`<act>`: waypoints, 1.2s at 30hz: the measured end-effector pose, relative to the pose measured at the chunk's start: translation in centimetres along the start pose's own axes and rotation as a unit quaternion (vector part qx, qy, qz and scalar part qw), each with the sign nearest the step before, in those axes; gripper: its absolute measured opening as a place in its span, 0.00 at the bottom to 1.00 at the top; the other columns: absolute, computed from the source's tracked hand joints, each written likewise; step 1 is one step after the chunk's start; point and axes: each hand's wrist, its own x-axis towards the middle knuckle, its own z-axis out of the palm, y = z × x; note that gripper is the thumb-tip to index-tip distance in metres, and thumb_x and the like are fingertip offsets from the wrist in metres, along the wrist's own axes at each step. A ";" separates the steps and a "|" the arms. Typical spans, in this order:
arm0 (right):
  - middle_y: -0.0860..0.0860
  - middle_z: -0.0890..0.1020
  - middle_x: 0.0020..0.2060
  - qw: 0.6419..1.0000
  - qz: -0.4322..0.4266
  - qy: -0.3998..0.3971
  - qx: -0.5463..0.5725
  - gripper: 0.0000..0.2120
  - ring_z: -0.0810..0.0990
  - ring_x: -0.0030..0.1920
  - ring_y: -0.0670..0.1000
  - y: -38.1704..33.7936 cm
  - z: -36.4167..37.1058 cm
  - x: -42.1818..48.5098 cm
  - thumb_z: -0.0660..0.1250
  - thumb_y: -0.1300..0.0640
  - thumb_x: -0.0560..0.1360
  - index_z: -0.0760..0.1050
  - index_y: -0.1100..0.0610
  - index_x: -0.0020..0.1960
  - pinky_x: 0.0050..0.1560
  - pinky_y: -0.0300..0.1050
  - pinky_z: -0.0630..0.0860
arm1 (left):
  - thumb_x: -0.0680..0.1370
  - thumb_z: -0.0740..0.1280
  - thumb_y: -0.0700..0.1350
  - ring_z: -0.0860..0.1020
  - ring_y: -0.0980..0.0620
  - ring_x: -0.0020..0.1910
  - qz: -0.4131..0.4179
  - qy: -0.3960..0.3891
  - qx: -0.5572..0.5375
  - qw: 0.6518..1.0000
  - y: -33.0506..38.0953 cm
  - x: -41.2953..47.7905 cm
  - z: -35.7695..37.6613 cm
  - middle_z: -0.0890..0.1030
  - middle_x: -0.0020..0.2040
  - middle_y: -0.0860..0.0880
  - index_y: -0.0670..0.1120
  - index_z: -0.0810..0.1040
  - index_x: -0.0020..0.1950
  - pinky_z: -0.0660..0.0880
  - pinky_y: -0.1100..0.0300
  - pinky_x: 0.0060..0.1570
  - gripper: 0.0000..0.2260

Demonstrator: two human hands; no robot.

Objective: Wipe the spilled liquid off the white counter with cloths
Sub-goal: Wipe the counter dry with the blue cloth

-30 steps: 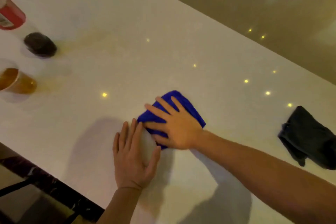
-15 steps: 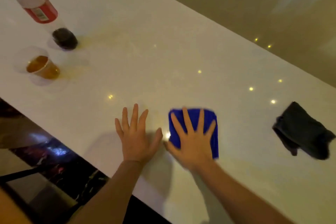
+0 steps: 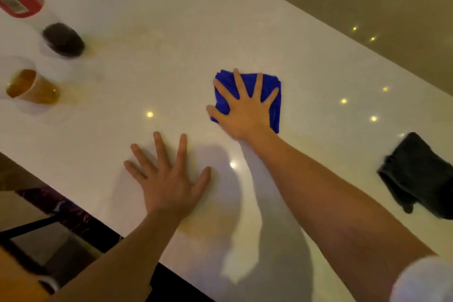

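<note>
Since half a second ago the right hand (image 3: 247, 110) has pushed the blue cloth (image 3: 272, 91) farther from the near edge of the white tabletop (image 3: 220, 27), arm stretched forward. Its fingers (image 3: 239, 83) lie spread wide, pressed flat on the cloth. Nearer the edge, the left hand (image 3: 169, 179) rests palm down on bare tabletop, fingers splayed, holding nothing. A dark cloth (image 3: 421, 174) lies well apart at right.

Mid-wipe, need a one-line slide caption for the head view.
Right hand presses a folded blue cloth flat on the white counter; left hand rests bare beside it.
</note>
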 end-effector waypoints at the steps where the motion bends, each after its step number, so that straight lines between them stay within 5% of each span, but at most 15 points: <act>1: 0.45 0.45 0.84 1.000 0.007 -0.005 -0.007 0.37 0.40 0.80 0.70 -0.5 -1.0 2.6 0.42 0.22 0.73 0.45 0.31 0.79 0.67 0.85 0.37 | 0.71 0.43 0.78 0.32 0.29 0.76 0.000 0.000 -0.007 1.000 0.2 -0.9 -0.2 0.39 0.82 0.44 0.62 0.41 0.79 0.37 0.27 0.71 0.40; 9: 0.47 0.45 0.84 0.999 -0.033 -0.019 -0.037 0.35 0.39 0.80 0.70 -1.3 -0.9 1.7 0.42 0.25 0.76 0.45 0.34 0.81 0.71 0.82 0.39 | 0.72 0.43 0.76 0.36 0.30 0.78 -0.009 -0.006 -0.022 1.000 0.1 -4.2 0.1 0.43 0.83 0.45 0.64 0.44 0.79 0.35 0.30 0.73 0.38; 14: 0.49 0.55 0.83 0.994 -0.080 -0.057 0.044 0.34 0.49 0.80 0.72 -3.8 2.7 -24.7 0.53 0.26 0.75 0.55 0.33 0.79 0.69 0.84 0.42 | 0.75 0.47 0.67 0.40 0.31 0.79 0.007 0.023 -0.112 0.993 -0.5 -5.9 -1.1 0.53 0.83 0.46 0.60 0.61 0.78 0.37 0.32 0.74 0.32; 17: 0.48 0.41 0.83 0.986 -0.079 -0.147 0.020 0.37 0.42 0.80 0.72 -3.9 3.8 -34.9 0.52 0.24 0.74 0.46 0.30 0.79 0.68 0.84 0.35 | 0.77 0.47 0.66 0.36 0.35 0.79 0.011 -0.016 -0.131 0.991 -0.3 -6.5 -2.1 0.48 0.83 0.48 0.58 0.58 0.79 0.34 0.35 0.75 0.31; 20: 0.43 0.29 0.79 0.983 -0.042 -0.163 0.078 0.38 0.30 0.79 0.66 -3.3 2.4 -35.1 0.50 0.25 0.75 0.35 0.30 0.78 0.70 0.77 0.28 | 0.77 0.48 0.67 0.44 0.38 0.80 0.042 -0.038 -0.140 0.989 0.5 -8.4 -2.9 0.50 0.83 0.45 0.52 0.58 0.80 0.42 0.38 0.76 0.35; 22: 0.44 0.36 0.82 0.977 0.076 -0.118 0.163 0.39 0.39 0.81 0.63 -3.0 1.0 -34.0 0.55 0.29 0.76 0.37 0.31 0.80 0.75 0.73 0.41 | 0.73 0.48 0.71 0.58 0.39 0.75 0.063 -0.021 -0.158 0.985 1.1 -10.6 -3.0 0.62 0.79 0.44 0.49 0.65 0.76 0.55 0.41 0.72 0.38; 24: 0.50 0.48 0.83 0.953 0.214 -0.070 0.202 0.43 0.54 0.79 0.63 -2.3 0.2 -33.9 0.61 0.33 0.76 0.40 0.39 0.82 0.73 0.66 0.60 | 0.70 0.48 0.75 0.66 0.40 0.67 0.060 -0.035 -0.131 0.989 1.4 -13.4 -2.5 0.69 0.72 0.44 0.49 0.70 0.72 0.63 0.43 0.65 0.42; 27: 0.57 0.67 0.73 0.925 0.301 -0.092 0.215 0.41 0.70 0.68 0.61 -1.3 -0.4 -33.9 0.70 0.42 0.76 0.55 0.56 0.80 0.62 0.54 0.74 | 0.69 0.57 0.75 0.68 0.40 0.64 0.070 -0.095 -0.019 0.993 2.0 -16.4 -1.8 0.68 0.70 0.44 0.48 0.70 0.69 0.67 0.45 0.61 0.40; 30: 0.55 0.79 0.51 0.858 0.331 -0.107 0.378 0.16 0.80 0.50 0.57 -0.8 -1.4 -33.8 0.74 0.55 0.74 0.72 0.59 0.56 0.46 0.47 0.74 | 0.72 0.66 0.62 0.68 0.40 0.62 0.070 -0.159 0.019 0.985 3.7 -17.0 -3.0 0.70 0.64 0.44 0.48 0.75 0.60 0.68 0.49 0.58 0.24; 32: 0.52 0.78 0.38 0.811 0.332 -0.124 0.467 0.12 0.77 0.38 0.52 -0.1 -2.3 -34.1 0.75 0.59 0.73 0.71 0.58 0.41 0.40 0.47 0.73 | 0.73 0.68 0.50 0.73 0.42 0.58 0.068 -0.236 -0.043 0.968 4.7 -16.0 -4.5 0.77 0.56 0.44 0.46 0.78 0.50 0.72 0.50 0.53 0.10; 34: 0.53 0.84 0.44 0.756 0.321 -0.097 0.562 0.06 0.81 0.41 0.51 1.4 -3.0 -35.0 0.75 0.61 0.74 0.78 0.59 0.46 0.46 0.52 0.79 | 0.72 0.70 0.43 0.80 0.44 0.50 0.078 -0.339 -0.203 0.915 5.4 -14.5 -6.1 0.82 0.49 0.43 0.43 0.77 0.46 0.76 0.51 0.49 0.06; 36: 0.57 0.87 0.54 0.656 0.309 -0.018 0.688 0.13 0.86 0.51 0.57 4.2 -4.1 -36.6 0.73 0.62 0.77 0.80 0.59 0.61 0.52 0.54 0.83 | 0.71 0.75 0.45 0.83 0.43 0.54 0.079 -0.448 -0.388 0.802 7.1 -13.5 -7.5 0.85 0.53 0.42 0.42 0.80 0.56 0.80 0.48 0.51 0.15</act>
